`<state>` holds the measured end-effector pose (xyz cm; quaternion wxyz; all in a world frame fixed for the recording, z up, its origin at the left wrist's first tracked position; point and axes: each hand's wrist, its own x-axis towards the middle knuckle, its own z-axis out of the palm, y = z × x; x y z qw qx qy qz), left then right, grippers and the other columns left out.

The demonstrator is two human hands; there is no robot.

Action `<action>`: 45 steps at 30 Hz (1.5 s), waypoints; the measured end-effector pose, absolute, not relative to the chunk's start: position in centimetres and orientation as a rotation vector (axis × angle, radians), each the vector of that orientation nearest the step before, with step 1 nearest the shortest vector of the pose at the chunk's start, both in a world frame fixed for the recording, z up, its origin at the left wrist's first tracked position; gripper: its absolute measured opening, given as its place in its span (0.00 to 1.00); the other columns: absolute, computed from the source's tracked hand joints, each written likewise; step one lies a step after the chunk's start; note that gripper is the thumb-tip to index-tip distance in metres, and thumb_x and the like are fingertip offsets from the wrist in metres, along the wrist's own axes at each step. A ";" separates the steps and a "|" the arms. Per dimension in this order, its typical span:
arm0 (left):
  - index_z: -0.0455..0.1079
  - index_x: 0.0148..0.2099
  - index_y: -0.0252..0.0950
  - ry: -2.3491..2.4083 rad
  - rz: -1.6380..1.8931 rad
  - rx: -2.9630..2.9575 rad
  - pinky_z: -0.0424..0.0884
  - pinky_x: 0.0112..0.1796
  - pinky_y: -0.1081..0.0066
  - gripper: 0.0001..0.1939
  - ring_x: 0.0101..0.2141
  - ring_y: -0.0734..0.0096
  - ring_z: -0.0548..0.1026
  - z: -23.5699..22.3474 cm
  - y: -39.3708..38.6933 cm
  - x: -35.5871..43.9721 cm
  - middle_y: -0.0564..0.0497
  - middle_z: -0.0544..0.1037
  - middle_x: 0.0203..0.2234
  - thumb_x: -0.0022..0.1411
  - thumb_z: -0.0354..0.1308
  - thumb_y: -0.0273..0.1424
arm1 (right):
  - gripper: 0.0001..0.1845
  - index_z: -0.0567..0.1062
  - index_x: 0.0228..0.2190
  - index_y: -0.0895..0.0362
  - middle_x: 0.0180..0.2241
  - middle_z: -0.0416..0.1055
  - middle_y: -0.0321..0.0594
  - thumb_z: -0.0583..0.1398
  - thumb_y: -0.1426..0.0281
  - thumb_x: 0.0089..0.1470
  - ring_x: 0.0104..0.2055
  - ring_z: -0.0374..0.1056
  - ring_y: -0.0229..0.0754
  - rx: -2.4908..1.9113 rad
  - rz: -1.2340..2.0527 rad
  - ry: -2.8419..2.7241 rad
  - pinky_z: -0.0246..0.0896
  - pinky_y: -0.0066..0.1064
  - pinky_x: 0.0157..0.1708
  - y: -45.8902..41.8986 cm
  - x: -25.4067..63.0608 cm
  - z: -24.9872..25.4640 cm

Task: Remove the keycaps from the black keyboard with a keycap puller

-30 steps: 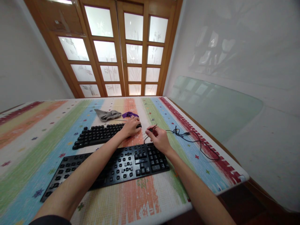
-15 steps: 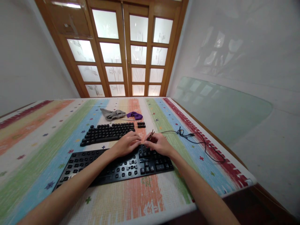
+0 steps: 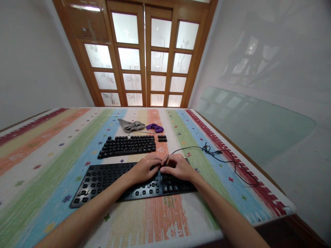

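A black keyboard (image 3: 103, 175) lies in front of me, its left and middle parts stripped of keycaps, while caps are still on its right part. My right hand (image 3: 179, 167) is closed over that right part, pinching a small thin brownish tool (image 3: 167, 160) whose exact kind I cannot make out. My left hand (image 3: 146, 168) rests across the middle of the keyboard. Its bent fingers reach to the right hand's fingertips, and whatever they pinch is hidden. Behind the keyboard, removed keycaps (image 3: 126, 145) stand in rows, with a small group of keycaps (image 3: 162, 138) to their right.
A grey cloth (image 3: 132, 126) and a purple cloth (image 3: 155, 128) lie beyond the keycaps. The keyboard's black cable (image 3: 234, 162) loops over the right side of the striped tablecloth (image 3: 49, 165). The table's right edge runs near a wall with a glass panel (image 3: 248, 113).
The view has shifted, so the scene sits slightly further right. My left fingers have bent and drawn in against the right hand. The small tool stays in my right hand.
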<state>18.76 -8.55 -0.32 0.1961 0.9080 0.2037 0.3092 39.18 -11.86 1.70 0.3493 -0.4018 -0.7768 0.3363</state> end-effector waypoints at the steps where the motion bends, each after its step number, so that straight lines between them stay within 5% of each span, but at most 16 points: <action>1: 0.74 0.41 0.35 0.572 0.874 2.537 0.71 0.48 0.63 0.09 0.43 0.65 0.75 -0.3 -8.6 18.8 0.46 0.79 0.40 0.65 0.52 0.22 | 0.21 0.76 0.28 0.58 0.22 0.70 0.34 0.66 0.51 0.50 0.24 0.64 0.36 -1.021 0.826 -2.055 0.59 0.27 0.27 -12.0 39.1 1.8; 45: 0.76 0.43 0.36 0.593 0.859 2.604 0.71 0.50 0.60 0.12 0.47 0.62 0.74 -1.1 -8.4 18.7 0.45 0.77 0.44 0.61 0.54 0.20 | 0.19 0.73 0.25 0.57 0.18 0.69 0.35 0.61 0.54 0.57 0.22 0.64 0.38 -1.210 0.723 -1.874 0.57 0.27 0.23 -11.9 38.0 1.9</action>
